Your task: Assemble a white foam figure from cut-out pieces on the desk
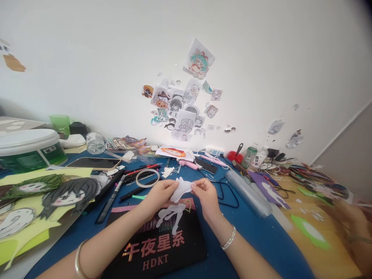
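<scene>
L. hand (161,192) and R. hand (207,195) raised over the far edge of the black mat (192,242), a white cutout (183,186) held b/w them. Stage (judged): the cutout looks fully cut out, w/ no surrounding sheet attached; it is held up, not set down. More white pcs. (171,213), apparently also cut, lie on the mat toward its far R. corner. What is left can't be told from this view.

Hands: L. thumb & index nearly closed, pinching the cutout's L. side; R. thumb & index likewise on its R. side. Remaining fingers of both are curled, approx. half folded, w/ nothing else visible in them.

Surroundings: the mat lies at the near edge of the blue surface (219,232). Just beyond the mat's far L. corner, a tape ring (158,178) and pens; off its R. edge, a clear film roll (248,193), well apart. Drawings (68,195) on yellow sheets fill the surface's L. edge, w/ a tub (29,149) behind, toward the far L. corner. At the R. edge, a co-worker's hand (348,221), blurred; its grip can't be told.
</scene>
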`<state>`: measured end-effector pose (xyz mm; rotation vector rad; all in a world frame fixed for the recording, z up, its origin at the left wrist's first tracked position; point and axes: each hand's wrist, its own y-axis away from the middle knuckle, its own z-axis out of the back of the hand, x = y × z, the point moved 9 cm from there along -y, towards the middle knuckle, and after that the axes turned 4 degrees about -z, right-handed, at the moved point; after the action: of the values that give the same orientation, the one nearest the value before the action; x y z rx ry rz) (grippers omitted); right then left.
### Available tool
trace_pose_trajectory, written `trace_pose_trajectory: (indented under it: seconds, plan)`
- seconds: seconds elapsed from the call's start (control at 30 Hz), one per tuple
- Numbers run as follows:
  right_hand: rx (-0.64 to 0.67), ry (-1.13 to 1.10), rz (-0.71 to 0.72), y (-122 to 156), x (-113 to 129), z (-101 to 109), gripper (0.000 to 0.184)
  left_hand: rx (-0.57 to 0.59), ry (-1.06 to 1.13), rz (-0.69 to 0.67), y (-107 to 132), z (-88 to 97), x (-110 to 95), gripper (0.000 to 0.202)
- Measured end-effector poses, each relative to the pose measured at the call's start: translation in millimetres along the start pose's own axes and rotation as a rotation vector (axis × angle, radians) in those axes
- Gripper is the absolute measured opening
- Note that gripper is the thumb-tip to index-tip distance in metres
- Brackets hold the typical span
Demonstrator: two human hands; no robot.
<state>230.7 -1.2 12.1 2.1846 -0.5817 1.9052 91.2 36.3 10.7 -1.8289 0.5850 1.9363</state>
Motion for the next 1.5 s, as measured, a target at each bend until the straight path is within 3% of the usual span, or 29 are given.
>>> trace_pose_trajectory:
  seconds: [0.1, 0.2, 0.63, 0.83, 1.03, 1.3, 1.5]
  plan:
    - [-0.009, 0.019, 0.025, 0, 1, 1, 0.02, -0.126, -0.172, -0.143, -1, 12.6, -14, 0.031]
    - [-0.023, 0.041, 0.052, 1, 3, 1, 0.019, -0.164, -0.176, -0.161, -1, 16.1, -16, 0.029]
    - [-0.059, 0.031, 0.065, 4, 7, 2, 0.019, -0.111, -0.032, -0.044, -3, 8.2, 0, 0.028]
    - [-0.052, 0.065, 0.085, 4, 9, 2, 0.018, -0.085, -0.091, -0.069, -5, 7.1, 0, 0.025]
    - [-0.028, 0.169, 0.134, 4, 10, -2, 0.014, -0.109, -0.094, -0.07, -3, 8.4, -3, 0.025]
    - [0.084, 0.481, 0.32, 19, 27, -23, 0.015, -0.114, -0.344, -0.137, 4, 7.4, -15, 0.025]
    - [0.131, 0.411, 0.18, 16, 16, -24, 0.015, -0.063, -0.354, -0.119, 3, 1.7, -15, 0.022]
